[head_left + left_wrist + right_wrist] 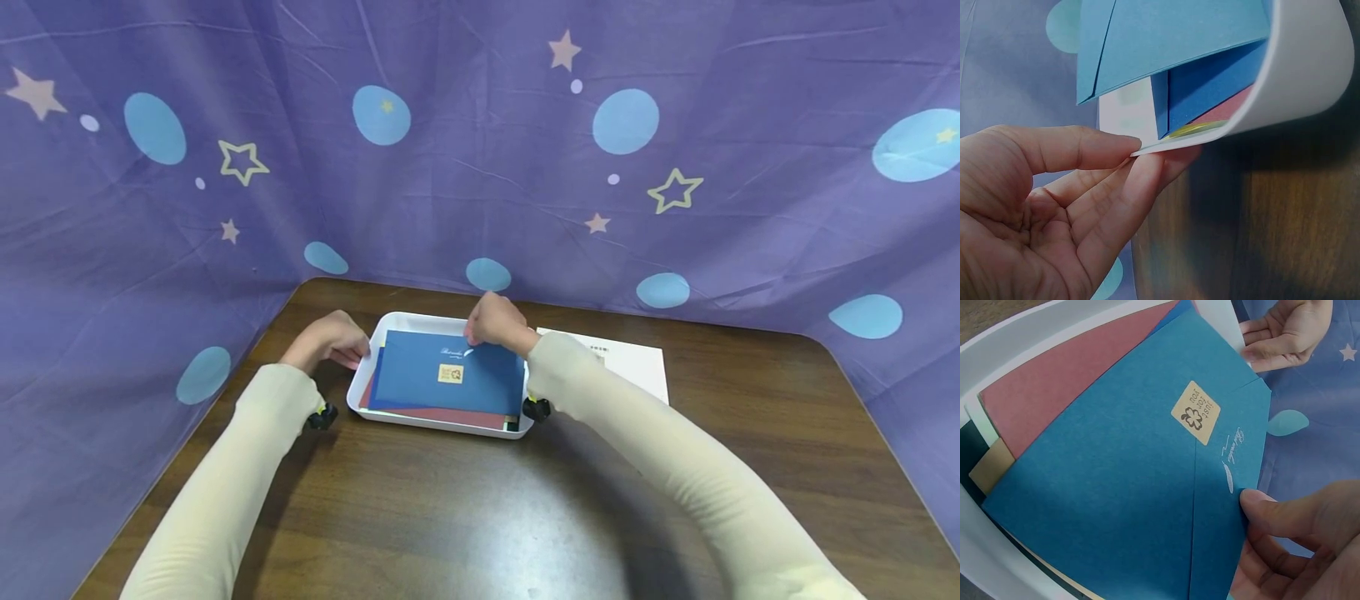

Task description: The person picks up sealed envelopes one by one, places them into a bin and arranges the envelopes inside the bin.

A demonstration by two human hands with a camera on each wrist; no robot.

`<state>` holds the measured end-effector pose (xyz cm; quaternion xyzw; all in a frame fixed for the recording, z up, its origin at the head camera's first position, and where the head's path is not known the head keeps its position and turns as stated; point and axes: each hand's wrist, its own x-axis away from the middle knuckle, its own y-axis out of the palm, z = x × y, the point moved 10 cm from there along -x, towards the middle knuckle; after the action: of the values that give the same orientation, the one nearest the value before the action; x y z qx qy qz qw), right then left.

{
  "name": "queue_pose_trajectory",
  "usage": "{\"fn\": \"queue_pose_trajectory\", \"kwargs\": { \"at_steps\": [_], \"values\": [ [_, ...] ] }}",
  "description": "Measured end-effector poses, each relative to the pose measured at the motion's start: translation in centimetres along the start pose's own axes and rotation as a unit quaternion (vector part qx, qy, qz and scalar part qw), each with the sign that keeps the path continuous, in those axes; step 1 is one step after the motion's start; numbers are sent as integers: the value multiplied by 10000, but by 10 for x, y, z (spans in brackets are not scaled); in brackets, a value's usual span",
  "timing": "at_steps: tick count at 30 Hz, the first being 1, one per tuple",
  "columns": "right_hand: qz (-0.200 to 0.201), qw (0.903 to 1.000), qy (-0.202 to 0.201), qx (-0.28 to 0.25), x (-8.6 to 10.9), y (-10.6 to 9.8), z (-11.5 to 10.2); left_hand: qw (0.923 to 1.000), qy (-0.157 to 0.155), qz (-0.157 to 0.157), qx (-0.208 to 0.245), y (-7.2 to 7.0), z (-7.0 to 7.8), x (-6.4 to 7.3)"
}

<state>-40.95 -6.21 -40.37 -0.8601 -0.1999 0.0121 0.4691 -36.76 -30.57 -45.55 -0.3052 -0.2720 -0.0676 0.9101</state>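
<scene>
A white tray (442, 426) on the table holds a stack of envelopes. Uppermost is a blue envelope (420, 379) with a tan sticker (450, 373) and white script. My right hand (497, 320) pinches its far edge between thumb and fingers; in the left wrist view the envelope is tilted up off the stack. At the tray's left end, my left hand (1079, 194) pinches the rim between thumb and fingers. Below the top envelope lie a darker blue envelope (1210, 84) and a red envelope (1066, 381). Other papers under these are mostly covered.
Behind my right forearm, a white sheet or card (637, 363) with small print lies on the brown wooden table (420, 517). A purple curtain (480, 192) with stars and blue ovals hangs along the table's back and sides.
</scene>
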Motion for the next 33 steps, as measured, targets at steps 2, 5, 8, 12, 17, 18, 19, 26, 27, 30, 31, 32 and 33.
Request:
{"fn": "queue_pose_trajectory", "kwargs": {
  "at_steps": [2,5,8,12,17,18,19,26,27,30,31,32,33],
  "values": [
    [39,10000,1,57,-1,2,0,10000,16,5,14,0,0,0],
    [45,9999,-39,102,-2,6,1,10000,43,-7,48,1,1,1],
    [4,9999,-80,113,-2,10,2,10000,37,-11,71,2,0,0],
    [-50,9998,-125,131,-2,14,3,10000,23,13,92,1,0,1],
    [-46,9995,-160,280,-3,17,5,10000,-6,44,78,0,-1,1],
    [-37,9994,-158,311,-3,18,5,10000,-6,39,64,0,-1,1],
    [-37,9993,-141,339,-4,19,6,10000,-7,36,54,1,-1,1],
    [-43,9995,-87,305,-8,25,10,10000,-22,46,31,1,-1,0],
    [-42,9995,-73,309,-9,25,10,10000,-23,55,29,1,-1,0],
    [-86,9995,-1,308,-12,29,13,10000,-19,58,17,1,-1,1],
    [-105,9995,23,307,-13,30,14,10000,-21,61,13,1,-1,1],
    [-115,9995,40,296,-14,31,14,10000,-19,59,4,1,-1,1],
    [-118,9995,54,285,-15,32,15,10000,-20,62,5,1,-1,1]
  ]
}}
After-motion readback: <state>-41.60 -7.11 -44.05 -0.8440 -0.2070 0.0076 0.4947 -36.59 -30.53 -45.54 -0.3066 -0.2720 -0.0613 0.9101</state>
